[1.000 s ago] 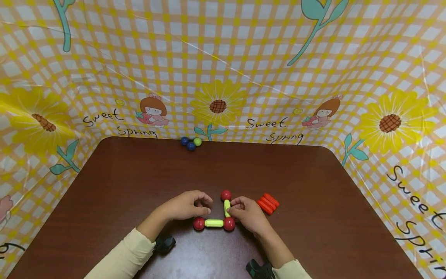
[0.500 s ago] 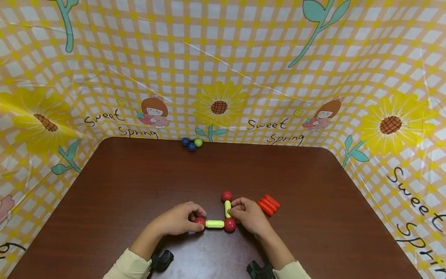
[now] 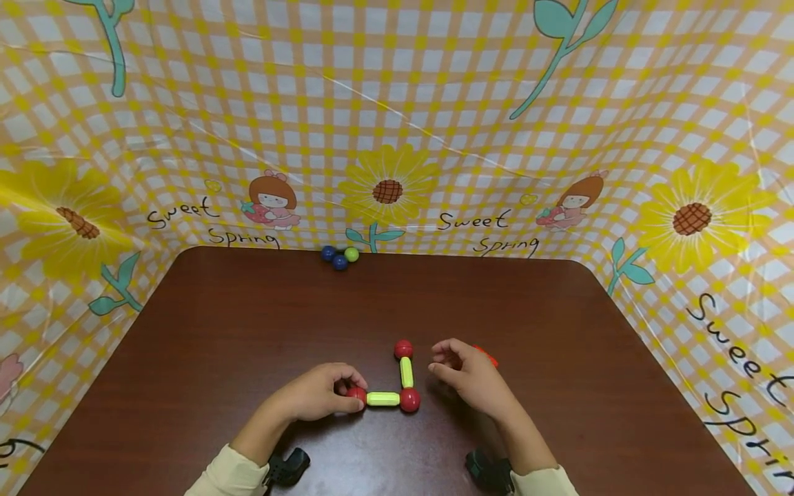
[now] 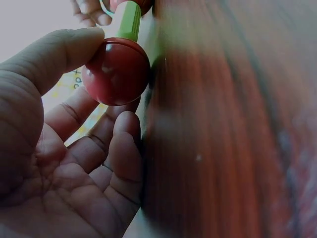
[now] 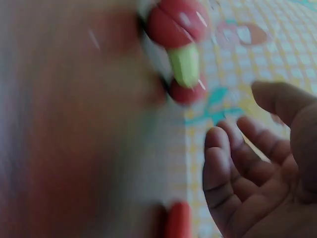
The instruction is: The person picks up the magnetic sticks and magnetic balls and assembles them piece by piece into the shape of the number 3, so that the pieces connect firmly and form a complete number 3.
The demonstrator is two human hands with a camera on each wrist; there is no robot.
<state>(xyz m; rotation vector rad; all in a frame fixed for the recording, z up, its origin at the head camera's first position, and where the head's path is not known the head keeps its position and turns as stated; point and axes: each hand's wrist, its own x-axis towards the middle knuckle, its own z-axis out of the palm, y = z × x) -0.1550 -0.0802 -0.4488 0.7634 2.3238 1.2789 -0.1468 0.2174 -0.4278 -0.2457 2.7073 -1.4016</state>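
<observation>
Two yellow-green rods and three red balls form an L on the table. My left hand (image 3: 322, 394) pinches the left red ball (image 4: 118, 74) between thumb and fingers. From that ball the near yellow-green rod (image 3: 383, 399) runs to the corner red ball (image 3: 409, 399). The other yellow-green rod (image 3: 406, 372) goes away from the corner to the far red ball (image 3: 403, 349). To the right of it my right hand (image 3: 474, 379) hovers with relaxed fingers, holding nothing. Partly hidden behind that hand are red rods (image 3: 486, 355); one red rod (image 5: 178, 220) shows blurred in the right wrist view.
Two blue balls (image 3: 339, 262) and a green ball (image 3: 351, 254) lie at the table's back edge. A checked cloth (image 3: 397, 89) with sunflowers stands as a wall around the back and sides of the brown table (image 3: 260, 310).
My left hand has come down and taken hold of the left red ball. The right hand has let go of the far rod and moved right, over the red rods.
</observation>
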